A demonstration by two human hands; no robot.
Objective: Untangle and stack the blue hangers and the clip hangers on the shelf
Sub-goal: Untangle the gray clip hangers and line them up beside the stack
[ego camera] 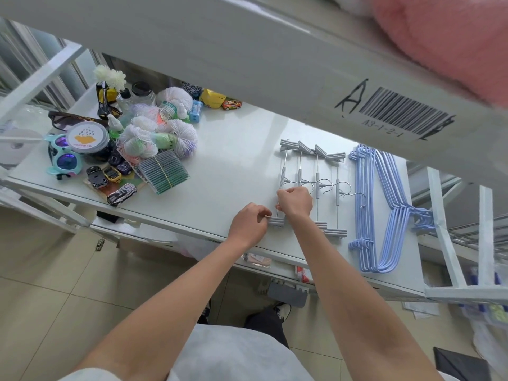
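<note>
Several grey clip hangers [317, 185] lie side by side on the white shelf [233, 160], hooks pointing right. The leftmost clip hanger [283, 171] is the one in my hands. My left hand [248, 224] pinches its near grey clip [276, 221] at the shelf's front edge. My right hand [294, 200] grips that hanger's metal rod just beyond the clip. To the right, a stack of blue hangers [376, 204] lies flat, reaching from the back to the front edge.
The shelf's left half holds yarn balls [162, 133], toy cars [110, 178], sunglasses [64, 158], a round tub [85, 138] and a bundle of green packets [163, 171]. The upper shelf's front beam [302, 67] with a barcode label overhangs the back. White frame posts [450, 243] stand at the right.
</note>
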